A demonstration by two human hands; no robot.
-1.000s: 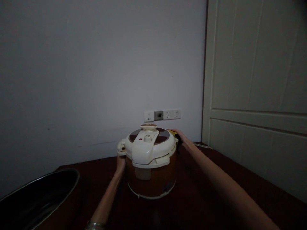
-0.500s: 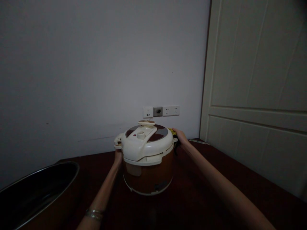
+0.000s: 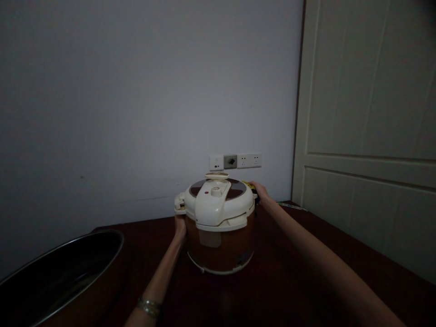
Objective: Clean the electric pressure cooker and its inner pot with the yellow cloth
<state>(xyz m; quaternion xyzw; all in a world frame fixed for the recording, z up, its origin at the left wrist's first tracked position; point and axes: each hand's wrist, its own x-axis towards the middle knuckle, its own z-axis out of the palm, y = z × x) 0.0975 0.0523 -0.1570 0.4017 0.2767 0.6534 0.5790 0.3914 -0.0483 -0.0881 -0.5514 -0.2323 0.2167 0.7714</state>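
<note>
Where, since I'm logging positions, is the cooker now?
In the head view, the cooker is at lower centre, between the left hand and right hand, right of the open pot.

Left fingers hidden behind cooker (image 3: 223,254), pot (image 3: 114,269) cropped at left edge

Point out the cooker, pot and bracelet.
Cooker (image 3: 220,220): head view, lower front of its white lid.
Pot (image 3: 104,287): head view, outer wall just below the rim.
Bracelet (image 3: 149,307): head view, middle of the band on the left wrist.
</note>
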